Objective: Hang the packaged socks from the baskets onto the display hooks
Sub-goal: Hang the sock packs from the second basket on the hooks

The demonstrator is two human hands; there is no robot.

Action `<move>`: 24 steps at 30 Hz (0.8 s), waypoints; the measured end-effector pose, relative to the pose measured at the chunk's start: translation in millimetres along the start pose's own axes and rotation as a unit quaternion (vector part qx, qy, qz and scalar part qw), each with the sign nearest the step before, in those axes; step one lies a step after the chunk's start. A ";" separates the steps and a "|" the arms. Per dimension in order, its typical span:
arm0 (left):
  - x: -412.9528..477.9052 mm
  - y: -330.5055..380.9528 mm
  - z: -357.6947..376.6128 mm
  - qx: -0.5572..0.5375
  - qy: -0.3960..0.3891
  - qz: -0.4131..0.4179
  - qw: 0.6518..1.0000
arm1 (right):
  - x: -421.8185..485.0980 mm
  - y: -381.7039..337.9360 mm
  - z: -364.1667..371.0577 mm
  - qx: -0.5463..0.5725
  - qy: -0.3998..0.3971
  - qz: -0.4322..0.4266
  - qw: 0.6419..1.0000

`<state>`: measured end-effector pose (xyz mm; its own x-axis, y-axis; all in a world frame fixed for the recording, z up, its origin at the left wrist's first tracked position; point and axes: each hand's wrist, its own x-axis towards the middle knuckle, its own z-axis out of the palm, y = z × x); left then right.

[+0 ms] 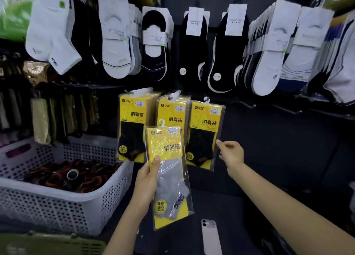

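I am watching the pack of grey socks (169, 176), a clear sleeve with a yellow card, being held upright in the middle of the scene, in front of the lower row of the display. The left hand (148, 175) is gripping it by its left edge. The thumb is pressing on the front of the yellow card and the fingers are going behind, so the pack is standing just right of the hand. The plastic hook (162, 122) at the pack's top is sitting free, on no peg, overlapping the middle of three bunches of yellow packs (132, 128) with black socks hanging just behind.

The right hand (231, 155) is reaching in from the right, holding nothing, with its fingers loose. One fingertip is lying right by the right edge of the rightmost hanging pack (204, 135); I cannot tell whether it is touching.

Farther up, a row of white and black low socks (115, 43) is hanging across the wall. To the near left, a white basket (63, 206) is holding dark rolled items with red edges, and a green basket (48, 243) is showing at the bottom corner. A phone (211, 237) is lying face down on the dark surface, near and just right of the held pack's lower end.
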<state>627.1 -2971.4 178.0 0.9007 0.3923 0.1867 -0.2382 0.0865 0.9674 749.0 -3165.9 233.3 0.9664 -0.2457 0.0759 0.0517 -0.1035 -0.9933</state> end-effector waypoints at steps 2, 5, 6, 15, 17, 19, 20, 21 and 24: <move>-1.5 -0.9 7.0 -0.009 -0.012 -0.008 1.000 | -17.1 2.1 -0.1 0.005 -0.082 -0.009 0.997; -5.8 -3.1 19.6 -0.011 -0.025 -0.009 1.000 | -44.3 4.5 3.7 0.004 -0.202 0.000 0.979; -7.6 -2.3 23.9 -0.015 -0.033 -0.013 0.999 | -51.9 6.3 4.8 0.006 -0.225 0.004 0.974; -25.0 3.4 47.0 -0.012 -0.089 -0.016 0.996 | -71.1 6.9 -14.0 0.106 -0.217 0.020 0.970; -24.5 2.5 48.9 -0.006 -0.115 -0.024 0.993 | -64.8 -0.2 -20.1 0.128 -0.164 0.021 0.978; -23.2 2.0 49.9 -0.003 -0.145 -0.032 0.989 | -55.1 -9.6 -25.8 0.145 -0.107 0.011 0.984; -23.3 2.5 51.1 0.006 -0.166 -0.034 0.986 | -50.1 -15.3 -27.7 0.154 -0.088 0.004 0.984; -22.8 1.7 52.0 0.015 -0.183 -0.034 0.982 | -45.3 -20.9 -29.0 0.159 -0.072 -0.005 0.985; -22.6 2.7 53.0 0.024 -0.201 -0.027 0.979 | -33.3 -37.3 -27.6 0.146 -0.042 -0.025 0.988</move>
<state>625.3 -3028.6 185.4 0.9840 -0.0039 0.1780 -0.1776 0.0493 0.9829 707.9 -3180.4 270.3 0.9775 -0.1657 0.1308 0.1591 0.1709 -0.9724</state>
